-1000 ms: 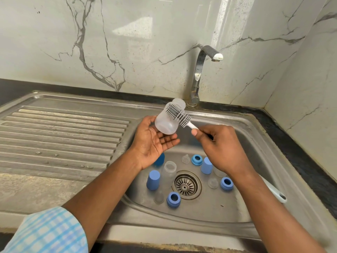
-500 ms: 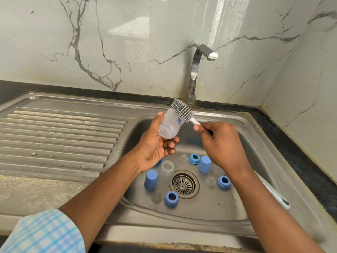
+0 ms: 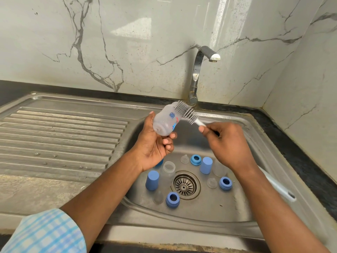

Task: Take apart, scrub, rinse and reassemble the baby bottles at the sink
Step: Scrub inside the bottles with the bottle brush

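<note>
My left hand (image 3: 152, 146) grips a clear baby bottle (image 3: 165, 122) with blue print, tilted with its base toward me, above the sink basin. My right hand (image 3: 228, 145) grips the white handle of a bottle brush (image 3: 186, 112); its grey bristle head lies against the bottle's upper side near the neck. The handle's far end (image 3: 279, 189) sticks out past my right wrist. On the basin floor lie two blue caps (image 3: 152, 180) (image 3: 206, 165), three blue collar rings (image 3: 172, 199) (image 3: 196, 159) (image 3: 225, 183), clear teats (image 3: 212, 183) and another clear bottle (image 3: 168, 169).
A chrome tap (image 3: 197, 73) rises behind the steel sink (image 3: 209, 212); no water runs from it. The drain strainer (image 3: 185, 186) sits mid-basin. A ribbed draining board (image 3: 60, 139) spreads to the left. Marble walls close the back and right.
The bottle has turned in my left hand so its base faces me and its print shows. The brush head has slid along the bottle's outside toward the neck.
</note>
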A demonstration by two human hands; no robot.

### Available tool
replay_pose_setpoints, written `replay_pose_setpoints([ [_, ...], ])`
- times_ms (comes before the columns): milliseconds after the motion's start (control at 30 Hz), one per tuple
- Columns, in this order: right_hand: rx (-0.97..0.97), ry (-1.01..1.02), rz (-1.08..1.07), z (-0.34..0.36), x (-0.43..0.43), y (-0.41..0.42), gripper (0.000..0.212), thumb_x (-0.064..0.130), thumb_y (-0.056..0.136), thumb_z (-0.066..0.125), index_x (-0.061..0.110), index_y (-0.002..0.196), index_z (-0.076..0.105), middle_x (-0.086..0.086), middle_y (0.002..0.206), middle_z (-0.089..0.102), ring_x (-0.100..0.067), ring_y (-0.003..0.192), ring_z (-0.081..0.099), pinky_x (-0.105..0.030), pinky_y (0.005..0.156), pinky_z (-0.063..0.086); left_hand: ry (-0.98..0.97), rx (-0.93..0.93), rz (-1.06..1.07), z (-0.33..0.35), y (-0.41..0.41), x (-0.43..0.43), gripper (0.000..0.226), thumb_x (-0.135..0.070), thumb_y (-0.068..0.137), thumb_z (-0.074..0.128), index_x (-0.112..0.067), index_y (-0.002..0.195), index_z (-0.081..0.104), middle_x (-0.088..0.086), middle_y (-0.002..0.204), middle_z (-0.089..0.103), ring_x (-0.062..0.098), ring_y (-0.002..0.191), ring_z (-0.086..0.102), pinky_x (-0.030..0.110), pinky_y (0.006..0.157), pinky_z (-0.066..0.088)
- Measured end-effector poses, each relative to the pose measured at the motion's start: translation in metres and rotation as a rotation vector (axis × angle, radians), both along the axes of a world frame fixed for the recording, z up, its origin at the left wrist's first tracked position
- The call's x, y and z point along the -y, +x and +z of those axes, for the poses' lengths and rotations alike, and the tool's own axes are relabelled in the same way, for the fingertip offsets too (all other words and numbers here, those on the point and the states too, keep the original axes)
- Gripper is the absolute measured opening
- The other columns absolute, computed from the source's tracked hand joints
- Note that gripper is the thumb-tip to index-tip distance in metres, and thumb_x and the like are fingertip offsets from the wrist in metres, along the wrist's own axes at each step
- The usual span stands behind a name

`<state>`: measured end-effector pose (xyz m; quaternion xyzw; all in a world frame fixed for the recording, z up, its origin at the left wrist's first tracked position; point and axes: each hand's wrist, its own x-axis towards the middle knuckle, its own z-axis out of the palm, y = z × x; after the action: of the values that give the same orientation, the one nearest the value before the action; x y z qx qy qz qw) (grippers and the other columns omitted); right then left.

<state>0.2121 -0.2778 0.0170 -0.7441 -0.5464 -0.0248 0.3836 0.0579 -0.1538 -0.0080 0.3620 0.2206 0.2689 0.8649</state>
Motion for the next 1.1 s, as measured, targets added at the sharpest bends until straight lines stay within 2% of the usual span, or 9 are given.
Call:
replay_pose_setpoints([
  [133,0.017,-0.059,0.196,-0.002,-0.001,-0.013,0.04,0.034,0.096,0.062,0.014,0.062,0.056,0.006,0.046,0.035,-0.012,0.045,0.03,-0.03,0.047,0.026,-0.053,0.054,0.025,-0.002,-0.002,-0.006,0.061,-0.065,0.097,0.026,-0.013,0.106,0.058,0.003,0.061,0.048,0.005,0.038,0.033,0.017,0.039,0.032],
  [333,0.028,0.07,-0.075,-0.001,-0.003,0.001,0.049,0.033,0.097,0.06,0.025,0.053,0.041,0.006,0.044,0.034,-0.015,0.046,0.031,-0.03,0.048,0.027,-0.065,0.049,-0.044,0.001,0.001,0.002,0.059,-0.064,0.095,0.028,-0.013,0.108,0.055,0.003,0.057,0.045,0.005,0.035,0.029,0.016,0.036,0.028],
  [600,0.049,-0.023,0.114,-0.005,-0.006,-0.017,0.039,0.034,0.097,0.059,0.014,0.064,0.06,0.004,0.044,0.036,-0.014,0.044,0.032,-0.029,0.046,0.025,-0.012,-0.003,0.029,-0.003,-0.001,-0.003,0.06,-0.06,0.1,0.024,-0.012,0.097,0.059,0.009,0.064,0.062,0.008,0.036,0.04,0.017,0.038,0.034],
  [700,-0.036,-0.005,0.021,-0.003,-0.002,-0.009,0.041,0.035,0.097,0.06,0.01,0.064,0.06,0.004,0.043,0.035,-0.013,0.044,0.029,-0.031,0.046,0.026,0.122,-0.003,-0.091,-0.001,-0.006,-0.003,0.066,-0.062,0.098,0.026,-0.008,0.117,0.059,0.018,0.087,0.074,0.012,0.047,0.059,0.024,0.047,0.052],
  [767,-0.066,-0.015,-0.031,-0.001,0.0,-0.003,0.044,0.035,0.097,0.06,0.01,0.061,0.058,0.004,0.043,0.036,-0.011,0.044,0.028,-0.03,0.046,0.026,0.259,-0.012,-0.175,0.001,-0.009,-0.002,0.055,-0.048,0.094,0.049,-0.007,0.131,0.051,0.021,0.102,0.073,0.019,0.064,0.07,0.032,0.059,0.06],
  [867,-0.097,-0.049,-0.05,-0.001,0.0,-0.001,0.04,0.035,0.097,0.06,0.007,0.068,0.065,0.0,0.046,0.041,-0.014,0.045,0.031,-0.03,0.047,0.029,0.559,-0.227,-0.078,-0.006,-0.005,0.003,0.042,-0.016,0.082,0.075,-0.015,0.119,0.054,0.009,0.088,0.075,0.018,0.065,0.07,0.031,0.061,0.059],
  [933,-0.117,-0.078,-0.041,-0.001,0.0,-0.002,0.037,0.035,0.097,0.06,0.006,0.077,0.07,-0.001,0.048,0.043,-0.012,0.044,0.032,-0.028,0.045,0.03,0.838,-0.415,0.13,-0.014,-0.003,0.0,0.037,-0.031,0.078,0.082,-0.02,0.109,0.064,-0.006,0.083,0.074,0.01,0.07,0.068,0.029,0.065,0.058],
  [1000,-0.134,-0.097,-0.038,-0.001,0.0,-0.002,0.035,0.034,0.097,0.06,0.005,0.081,0.072,0.0,0.048,0.043,-0.011,0.043,0.031,-0.022,0.042,0.028,1.123,-0.606,0.292,-0.02,-0.004,-0.007,0.052,-0.057,0.069,0.079,-0.027,0.11,0.069,-0.014,0.098,0.071,0.005,0.089,0.066,0.029,0.079,0.055],
  [1100,-0.16,-0.125,-0.052,-0.001,-0.001,0.001,0.035,0.034,0.097,0.06,0.004,0.085,0.072,-0.001,0.05,0.043,-0.01,0.043,0.03,-0.019,0.041,0.027,1.269,-0.679,0.373,-0.023,-0.006,-0.012,0.062,-0.058,0.071,0.078,-0.028,0.124,0.064,-0.011,0.118,0.051,0.008,0.106,0.056,0.027,0.091,0.047],
])
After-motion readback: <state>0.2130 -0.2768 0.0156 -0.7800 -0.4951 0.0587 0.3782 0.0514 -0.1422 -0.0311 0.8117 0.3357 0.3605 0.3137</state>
